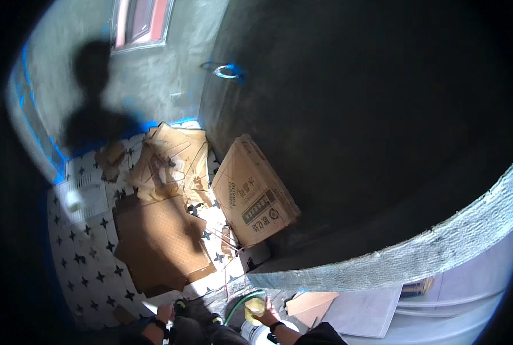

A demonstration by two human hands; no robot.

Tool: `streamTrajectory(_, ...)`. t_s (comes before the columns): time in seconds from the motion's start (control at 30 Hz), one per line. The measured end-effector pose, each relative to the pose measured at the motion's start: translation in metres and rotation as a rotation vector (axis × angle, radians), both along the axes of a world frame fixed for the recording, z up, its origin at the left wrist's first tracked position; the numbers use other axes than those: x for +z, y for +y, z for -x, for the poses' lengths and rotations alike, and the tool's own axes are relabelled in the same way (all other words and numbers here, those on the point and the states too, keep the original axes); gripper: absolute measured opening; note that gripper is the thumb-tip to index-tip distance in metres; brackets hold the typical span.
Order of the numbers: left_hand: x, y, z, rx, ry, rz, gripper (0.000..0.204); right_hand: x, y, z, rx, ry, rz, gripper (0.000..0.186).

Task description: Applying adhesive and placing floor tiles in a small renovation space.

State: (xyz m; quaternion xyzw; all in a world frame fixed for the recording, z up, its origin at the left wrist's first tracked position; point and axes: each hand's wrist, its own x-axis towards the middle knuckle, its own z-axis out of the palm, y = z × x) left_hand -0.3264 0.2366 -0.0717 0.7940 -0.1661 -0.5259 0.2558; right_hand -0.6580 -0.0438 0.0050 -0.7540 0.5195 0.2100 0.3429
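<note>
At the bottom edge my right hand [269, 315], with a dark band on its wrist, grips a yellowish, round, see-through thing [255, 307]; whether it is a cup or a roll of tape is too small to tell. Just below it stands a white bucket [248, 330], partly covered by my right arm. My left hand [165, 312] hangs low beside my leg, also with a dark wristband. Its fingers are too small and bright to read. Nearest to it lies the patterned tile floor [89, 282]. A green hose [236, 306] curves beside the bucket.
A brown cardboard sheet [158, 241] covers part of the floor, with crumpled cardboard [173, 158] behind it. One large carton [253, 198] leans at the dark wall. A squat toilet pan [81, 198] is at left. A rough ledge [348, 276] and grey boards [362, 313] are at right.
</note>
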Motion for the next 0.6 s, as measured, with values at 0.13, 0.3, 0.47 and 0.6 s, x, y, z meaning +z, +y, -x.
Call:
streamTrajectory(0.13,0.047,-0.040,-0.063,-0.521,-0.936,0.201,0.016,-0.008,0.022,0.089,-0.260,-0.327,0.650,0.108)
streamTrajectory(0.3,0.111,-0.062,-0.095,-0.222,-0.536,0.240,0.018,0.034,0.099,0.143,-0.741,-0.160,0.543,0.106)
streamTrajectory(0.47,0.155,-0.060,-0.068,-0.155,-0.105,0.042,0.021,0.037,0.123,0.197,-1.185,0.005,0.508,0.104)
streamTrajectory(0.6,0.188,-0.052,-0.007,0.320,0.190,0.026,0.018,0.013,0.163,0.226,-1.473,0.088,0.493,0.102)
